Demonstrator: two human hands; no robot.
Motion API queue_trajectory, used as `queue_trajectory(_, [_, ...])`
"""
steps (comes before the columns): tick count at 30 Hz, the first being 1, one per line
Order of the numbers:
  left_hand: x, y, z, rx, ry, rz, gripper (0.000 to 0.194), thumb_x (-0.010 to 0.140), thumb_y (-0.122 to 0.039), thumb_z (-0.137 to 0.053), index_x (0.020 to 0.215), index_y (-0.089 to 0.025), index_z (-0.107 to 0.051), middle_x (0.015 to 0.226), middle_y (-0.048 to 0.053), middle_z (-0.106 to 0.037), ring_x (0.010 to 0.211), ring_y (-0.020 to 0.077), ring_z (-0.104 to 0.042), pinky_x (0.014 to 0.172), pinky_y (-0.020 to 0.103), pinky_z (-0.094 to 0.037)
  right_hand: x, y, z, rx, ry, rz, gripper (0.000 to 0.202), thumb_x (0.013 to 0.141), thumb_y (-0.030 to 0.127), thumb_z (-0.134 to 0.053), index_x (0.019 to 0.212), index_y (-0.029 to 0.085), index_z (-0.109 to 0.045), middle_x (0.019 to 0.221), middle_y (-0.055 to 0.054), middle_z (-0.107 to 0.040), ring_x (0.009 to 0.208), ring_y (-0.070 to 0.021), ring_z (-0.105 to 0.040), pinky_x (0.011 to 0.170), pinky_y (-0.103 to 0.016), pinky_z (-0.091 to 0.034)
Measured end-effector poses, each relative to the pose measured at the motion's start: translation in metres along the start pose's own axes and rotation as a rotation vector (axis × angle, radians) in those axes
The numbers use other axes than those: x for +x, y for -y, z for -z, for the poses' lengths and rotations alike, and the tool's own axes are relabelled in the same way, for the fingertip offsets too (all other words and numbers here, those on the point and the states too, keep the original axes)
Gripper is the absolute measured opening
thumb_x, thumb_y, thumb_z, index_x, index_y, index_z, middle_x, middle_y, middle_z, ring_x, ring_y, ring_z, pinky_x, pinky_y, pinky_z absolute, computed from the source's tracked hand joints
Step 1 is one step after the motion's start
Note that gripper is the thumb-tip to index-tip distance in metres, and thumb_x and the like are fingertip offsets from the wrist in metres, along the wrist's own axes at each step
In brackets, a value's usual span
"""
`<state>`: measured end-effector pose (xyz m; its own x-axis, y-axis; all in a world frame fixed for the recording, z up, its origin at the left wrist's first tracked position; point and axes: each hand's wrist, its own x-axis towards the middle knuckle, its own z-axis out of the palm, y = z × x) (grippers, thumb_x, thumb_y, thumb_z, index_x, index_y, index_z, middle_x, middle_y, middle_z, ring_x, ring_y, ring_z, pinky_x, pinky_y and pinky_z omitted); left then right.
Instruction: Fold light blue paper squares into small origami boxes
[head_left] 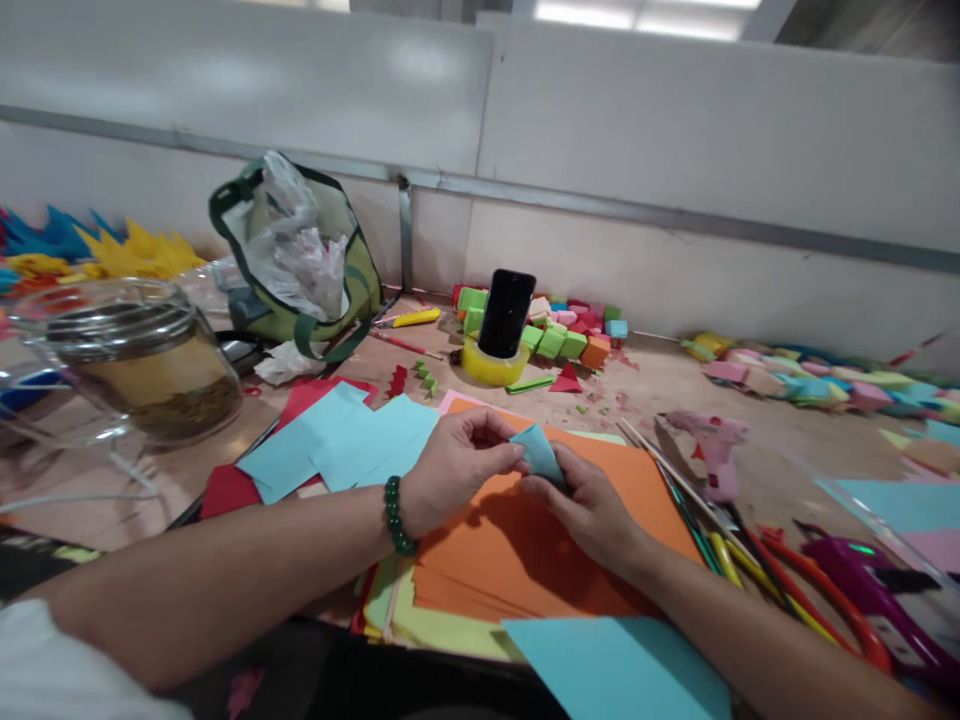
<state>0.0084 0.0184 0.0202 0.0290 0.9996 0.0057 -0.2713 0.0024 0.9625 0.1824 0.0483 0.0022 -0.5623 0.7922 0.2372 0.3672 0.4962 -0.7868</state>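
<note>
Nearest, a blue sheet [622,665] is laid flat and unfolded, partly over the orange stack [480,560]. Above the stack, a small blue piece [538,455] is held up between the two hands, tilted, with one end towards each. Its upper left edge is pinched between the thumb and fingers of the left hand [457,465], closed down to the paper's thickness. Its lower right end is gripped by the right hand [592,500], thumb in front and fingers curled behind, partly hidden. No gap is seen between the piece and either set of fingertips.

The piece has been bent or folded into a narrow form; whether the folding is finished cannot be told. The work on this one is judged to be partway through, as it is being shaped by both hands. Beside the left hand, several blue cards [337,440] are spread flat, with no folds made in them, so much seems left to be shaped. Farther off, behind the phone [507,312] and tape [491,368], many coloured blocks [572,345] are piled, apparently finished.
</note>
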Motion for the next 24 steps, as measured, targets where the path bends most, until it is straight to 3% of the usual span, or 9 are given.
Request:
queue_trajectory(6, [0.001,-0.002,0.002,-0.003,0.053,0.034,0.017,0.064,-0.014,-0.073,0.075,-0.013,-0.061,0.064,0.0,-0.066,0.061,0.0114,-0.063,0.062,0.022,-0.05,-0.002,-0.001,0.001,0.003,0.039,0.002,0.013,0.086,0.032,-0.054,0.079,0.02,-0.052,0.065,0.002,-0.053,0.06,-0.013,-0.047,0.055,-0.024,-0.038])
queue_trajectory(11, [0.002,0.001,0.008,0.115,0.162,0.015,0.012,0.069,-0.023,-0.072,0.075,-0.012,-0.069,0.068,0.002,-0.067,0.061,0.0107,-0.06,0.061,0.02,-0.049,-0.003,-0.003,0.0,-0.003,0.092,0.077,0.009,0.087,0.029,-0.053,0.089,0.021,-0.056,0.077,-0.001,-0.06,0.067,-0.0143,-0.053,0.061,-0.025,-0.041])
queue_trajectory(19, [0.006,0.005,0.012,0.162,0.105,0.019,0.012,0.068,-0.023,-0.071,0.066,-0.012,-0.065,0.06,0.0,-0.062,0.055,0.0106,-0.061,0.052,0.018,-0.046,0.0,-0.004,0.004,-0.012,0.175,0.034,0.013,0.088,0.031,-0.052,0.093,0.02,-0.057,0.081,-0.002,-0.059,0.071,-0.0149,-0.052,0.064,-0.026,-0.042])
queue_trajectory(24, [0.006,0.002,0.01,0.129,0.127,0.069,0.015,0.066,-0.025,-0.075,0.067,-0.012,-0.066,0.061,0.001,-0.063,0.056,0.0108,-0.061,0.056,0.019,-0.047,-0.001,0.001,0.009,0.051,0.202,0.012,0.012,0.086,0.031,-0.054,0.089,0.02,-0.057,0.08,-0.001,-0.058,0.07,-0.0145,-0.051,0.066,-0.025,-0.042])
